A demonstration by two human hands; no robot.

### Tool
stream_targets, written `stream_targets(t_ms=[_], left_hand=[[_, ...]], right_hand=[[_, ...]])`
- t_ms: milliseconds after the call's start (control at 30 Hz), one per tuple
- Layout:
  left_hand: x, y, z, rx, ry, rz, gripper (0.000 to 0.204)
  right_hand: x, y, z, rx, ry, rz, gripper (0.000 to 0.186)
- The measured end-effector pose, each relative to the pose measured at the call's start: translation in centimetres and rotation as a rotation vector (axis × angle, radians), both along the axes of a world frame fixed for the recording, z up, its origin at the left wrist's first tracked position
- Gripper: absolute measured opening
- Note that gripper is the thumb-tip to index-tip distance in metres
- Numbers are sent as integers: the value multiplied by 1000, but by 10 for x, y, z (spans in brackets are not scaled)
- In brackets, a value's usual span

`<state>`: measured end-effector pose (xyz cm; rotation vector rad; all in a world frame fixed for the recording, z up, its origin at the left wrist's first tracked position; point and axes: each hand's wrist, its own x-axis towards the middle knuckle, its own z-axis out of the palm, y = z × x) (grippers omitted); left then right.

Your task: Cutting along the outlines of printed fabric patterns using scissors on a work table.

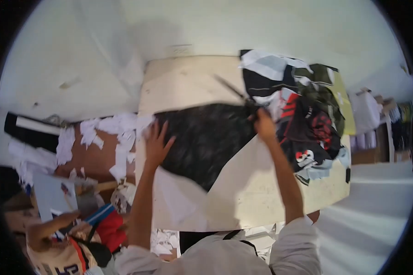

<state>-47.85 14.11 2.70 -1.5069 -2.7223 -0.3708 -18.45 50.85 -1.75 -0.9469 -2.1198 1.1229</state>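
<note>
A large piece of black fabric lies on a pale table, partly over a white sheet. My left hand rests spread and flat on the fabric's left edge. At its upper right corner, my right hand is closed around the handles of a pair of dark scissors. The blades point away and to the left, above the far edge of the fabric; they look blurred, and whether they are parted cannot be made out.
A pile of garments and cut cloth covers the table's right side. Left of the table, white scraps lie on a brown floor. Another person sits at lower left beside a grey board. Shelves stand at right.
</note>
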Motion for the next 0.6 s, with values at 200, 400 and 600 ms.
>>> stream_targets(t_ms=[200, 400, 600], left_hand=[[11, 34, 33, 417, -175, 479, 69], [186, -65, 42, 166, -312, -71, 66], [225, -109, 5, 206, -286, -15, 56]], right_hand=[[-70, -31, 95, 487, -222, 78, 21], [54, -174, 72, -349, -142, 180, 13], [188, -267, 98, -1235, -317, 249, 16]])
